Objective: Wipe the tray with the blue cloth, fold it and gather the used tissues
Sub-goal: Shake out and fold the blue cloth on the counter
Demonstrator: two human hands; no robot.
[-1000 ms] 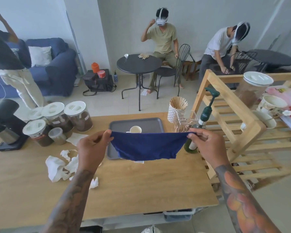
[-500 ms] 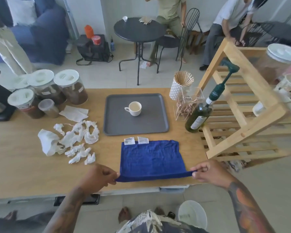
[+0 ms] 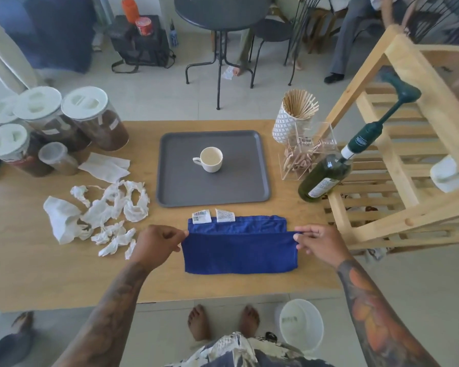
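Observation:
The blue cloth [image 3: 239, 250] lies on the wooden table [image 3: 37, 274] in front of the grey tray [image 3: 180, 181], its near half folded over so two white labels show at the far edge. My left hand [image 3: 158, 243] pinches the folded edge at its left corner. My right hand [image 3: 317, 243] pinches the same edge at its right corner. A white cup [image 3: 210, 159] stands in the middle of the tray. Several crumpled white used tissues [image 3: 101, 213] lie scattered left of the cloth and tray.
Lidded jars [image 3: 90, 115] crowd the table's far left, with a flat napkin [image 3: 105, 166] beside them. A stick holder [image 3: 294, 117], a clear box and a green bottle [image 3: 326, 176] stand right of the tray. A wooden rack [image 3: 398, 144] adjoins the right edge. A white bin [image 3: 301, 324] sits on the floor.
The cloth was held up in the air, then laid flat on the table; now both hands have carried its near edge away from me, folding it over itself.

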